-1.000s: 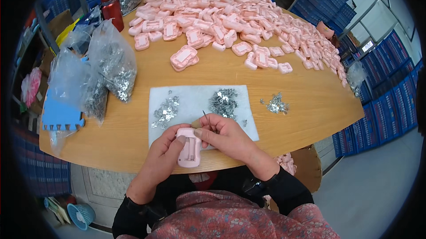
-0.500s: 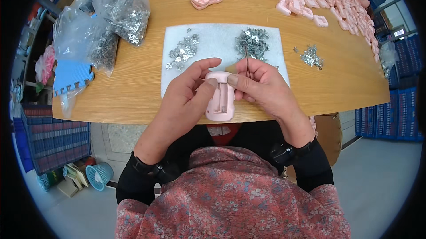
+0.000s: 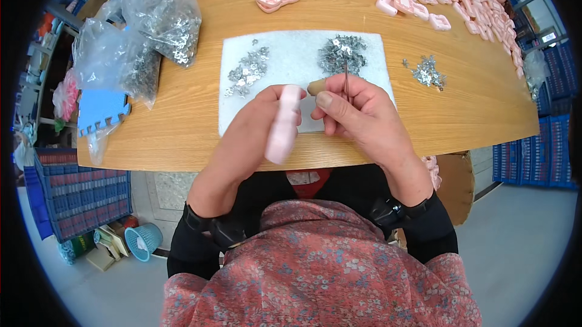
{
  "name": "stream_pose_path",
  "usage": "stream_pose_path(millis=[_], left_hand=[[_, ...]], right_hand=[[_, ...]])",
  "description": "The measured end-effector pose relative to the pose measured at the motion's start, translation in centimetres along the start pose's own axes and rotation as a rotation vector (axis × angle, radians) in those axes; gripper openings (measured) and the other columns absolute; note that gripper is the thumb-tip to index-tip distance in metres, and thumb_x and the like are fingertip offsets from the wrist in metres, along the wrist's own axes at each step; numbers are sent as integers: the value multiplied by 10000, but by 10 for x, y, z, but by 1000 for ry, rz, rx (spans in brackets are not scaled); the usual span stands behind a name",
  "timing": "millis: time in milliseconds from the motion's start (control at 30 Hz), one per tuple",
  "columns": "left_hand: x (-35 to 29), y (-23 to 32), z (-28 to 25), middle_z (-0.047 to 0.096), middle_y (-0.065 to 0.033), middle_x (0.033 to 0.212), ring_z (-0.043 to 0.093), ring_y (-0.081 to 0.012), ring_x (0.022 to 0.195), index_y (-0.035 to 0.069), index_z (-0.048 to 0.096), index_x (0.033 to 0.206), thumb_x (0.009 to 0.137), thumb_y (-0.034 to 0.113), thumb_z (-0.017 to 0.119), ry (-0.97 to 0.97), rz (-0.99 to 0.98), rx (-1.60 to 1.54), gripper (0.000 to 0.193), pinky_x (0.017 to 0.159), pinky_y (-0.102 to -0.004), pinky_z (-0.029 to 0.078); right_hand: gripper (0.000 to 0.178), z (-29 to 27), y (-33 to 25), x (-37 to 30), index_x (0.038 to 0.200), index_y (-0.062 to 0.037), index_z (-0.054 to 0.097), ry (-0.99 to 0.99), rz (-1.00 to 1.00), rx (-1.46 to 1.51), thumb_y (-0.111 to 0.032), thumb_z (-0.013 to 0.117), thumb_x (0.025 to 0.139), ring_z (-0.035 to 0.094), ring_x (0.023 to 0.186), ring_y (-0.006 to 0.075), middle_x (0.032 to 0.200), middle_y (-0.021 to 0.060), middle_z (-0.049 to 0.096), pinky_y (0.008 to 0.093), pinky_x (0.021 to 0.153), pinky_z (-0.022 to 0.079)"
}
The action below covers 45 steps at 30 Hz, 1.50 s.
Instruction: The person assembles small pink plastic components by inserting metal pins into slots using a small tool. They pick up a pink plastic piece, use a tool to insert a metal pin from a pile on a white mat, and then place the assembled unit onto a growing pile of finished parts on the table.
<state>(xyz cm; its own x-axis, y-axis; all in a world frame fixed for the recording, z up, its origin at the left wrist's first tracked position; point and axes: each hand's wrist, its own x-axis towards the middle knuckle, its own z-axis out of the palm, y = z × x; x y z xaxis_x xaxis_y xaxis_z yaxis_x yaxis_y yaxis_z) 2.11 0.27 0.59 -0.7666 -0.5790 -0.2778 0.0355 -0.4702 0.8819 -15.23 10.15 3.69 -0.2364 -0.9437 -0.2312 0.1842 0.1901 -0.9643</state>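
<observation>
Head camera: the pink case (image 3: pixel 283 125) has just been turned on its edge. Half a second ago its long slot faced up and both hands were on it. Now the slot is out of sight, and only the left hand (image 3: pixel 245 124) holds the case, with some fingertips poking out past it. The right hand (image 3: pixel 367 111) has come off and is just beside it, gripping a thin metal tool (image 3: pixel 347 81). So work on the slot side seems to have paused. The case is near the middle of the frame, in front of the white mat (image 3: pixel 294 48). It looks pale, smooth and round-edged, leaning a little, and a bit blurry.
</observation>
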Motion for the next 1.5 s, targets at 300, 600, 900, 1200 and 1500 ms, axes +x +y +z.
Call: stream_pose_path(millis=[300, 600, 900, 1200, 1500], left_hand=[[-6, -13, -5, 577, -80, 945, 466, -105, 618, 21, 503, 1298, 1008, 292, 497, -304, -184, -509, 397, 514, -230, 325], [1, -35, -10, 559, -156, 993, 453, -117, 614, 72, 494, 1304, 1004, 440, 464, -459, -304, -791, 476, 522, -231, 352], [0, -45, 6, 628, -198, 1030, 477, -137, 624, 50, 534, 1266, 1047, 392, 372, -615, -359, -869, 437, 511, -243, 352], [10, -38, 69, 675, -186, 1050, 648, -169, 762, 36, 535, 1239, 1068, 373, 356, -670, -429, -327, 418, 609, -271, 516], [30, 12, 85, 662, -110, 1010, 643, -124, 809, 28, 527, 1236, 1039, 235, 473, -486, -246, 177, 290, 677, -234, 527]], right_hand=[[182, 1, 7, 5, 1038, -2, 657, -71, -111, -286, -100, 722, 899, 478, 706, 8, 761, -54, 571, 184, 627, 410], [228, -8, 14, 2, 1038, 32, 705, -85, -43, -185, -147, 722, 897, 538, 693, 10, 753, -46, 620, 193, 613, 444], [262, -16, 18, -17, 1075, 20, 695, -127, -38, -64, -184, 721, 912, 567, 746, 16, 825, -22, 660, 195, 653, 473], [246, -66, 12, -91, 1054, 26, 681, 84, 33, -46, -180, 695, 921, 572, 728, 29, 834, -7, 664, 186, 625, 446], [264, -263, 109, -273, 950, 2, 682, 738, 224, -399, -255, 711, 896, 468, 624, 38, 711, -50, 553, 208, 542, 353]])
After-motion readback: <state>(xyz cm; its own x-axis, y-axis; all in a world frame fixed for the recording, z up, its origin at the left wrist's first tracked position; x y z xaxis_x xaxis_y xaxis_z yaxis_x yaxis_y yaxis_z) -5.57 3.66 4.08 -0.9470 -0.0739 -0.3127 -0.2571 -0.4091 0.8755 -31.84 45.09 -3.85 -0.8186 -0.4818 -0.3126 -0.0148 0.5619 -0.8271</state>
